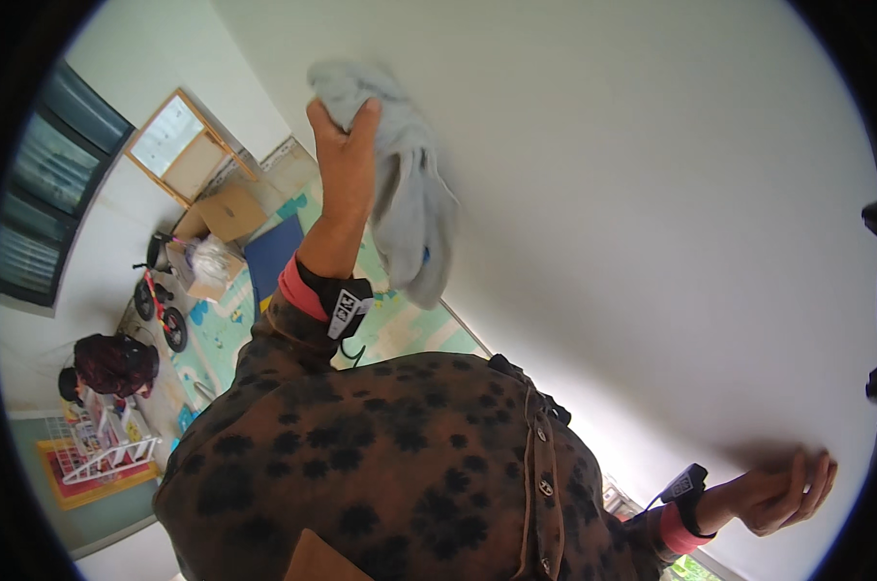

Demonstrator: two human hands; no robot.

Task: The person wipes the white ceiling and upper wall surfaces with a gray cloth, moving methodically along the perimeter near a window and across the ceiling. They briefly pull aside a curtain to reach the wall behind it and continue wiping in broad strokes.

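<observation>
My left hand [348, 160] grips a light grey-blue cloth [413, 210], raised against the white wall [591, 181]. The upper part of the cloth is bunched beyond my fingers, and its folds hang loosely down beside my wrist. Most of my left fingers are hidden behind it. Far to the right, my right hand [790, 497] is close to the same wall, its fingers loosely curled and nothing seen in them. A shadow falls on the wall by that hand; whether it touches the wall I cannot tell.
A patterned green play mat [221, 348] covers the floor at left. Around it are a red balance bike [160, 309], an open cardboard box [213, 272] with a plastic bag, a blue panel [275, 250], a wood-framed board [184, 145] and a white wire rack [112, 457]. A dark-framed window [54, 181] is beyond.
</observation>
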